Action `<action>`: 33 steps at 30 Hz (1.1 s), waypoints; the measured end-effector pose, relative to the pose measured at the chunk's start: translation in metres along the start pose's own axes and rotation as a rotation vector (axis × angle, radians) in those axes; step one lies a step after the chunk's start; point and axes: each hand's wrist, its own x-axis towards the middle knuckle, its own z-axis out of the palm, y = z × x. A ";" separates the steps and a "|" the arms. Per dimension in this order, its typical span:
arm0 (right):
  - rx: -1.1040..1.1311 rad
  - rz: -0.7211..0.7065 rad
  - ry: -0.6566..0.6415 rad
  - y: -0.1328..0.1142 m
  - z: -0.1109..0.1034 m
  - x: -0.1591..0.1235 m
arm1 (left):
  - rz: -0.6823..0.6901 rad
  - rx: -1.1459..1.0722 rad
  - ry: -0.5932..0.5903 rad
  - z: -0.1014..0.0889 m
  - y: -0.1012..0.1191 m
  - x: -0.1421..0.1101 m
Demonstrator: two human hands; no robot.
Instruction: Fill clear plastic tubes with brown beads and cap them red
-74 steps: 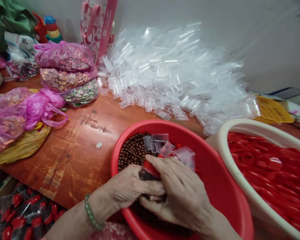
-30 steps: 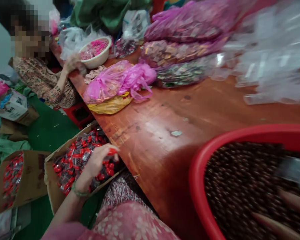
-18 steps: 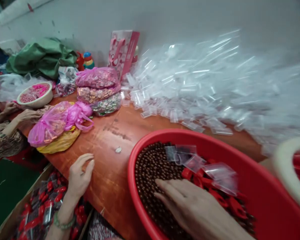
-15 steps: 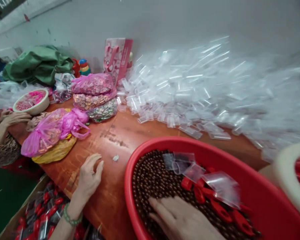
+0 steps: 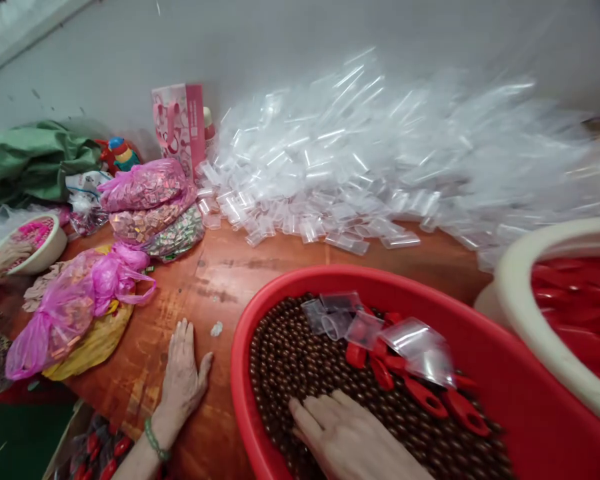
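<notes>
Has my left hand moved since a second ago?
Yes: your left hand, with the green bead bracelet, went from above the cardboard box toward the red plastic basin.

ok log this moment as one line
left hand flat on table | right hand on brown beads in red basin | clear sleeves in basin

The red basin (image 5: 241,340) is cropped below, the clear pile (image 5: 340,153) partly blurred.
</notes>
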 end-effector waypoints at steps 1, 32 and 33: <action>-0.002 0.000 -0.024 0.001 -0.001 0.001 | 0.009 0.006 0.012 0.001 -0.001 0.001; -0.171 0.579 -0.545 0.120 -0.062 0.024 | 0.062 -0.078 0.091 0.006 -0.006 0.010; -0.166 0.569 -0.540 0.123 -0.061 0.025 | 0.060 -0.076 0.088 0.005 -0.006 0.010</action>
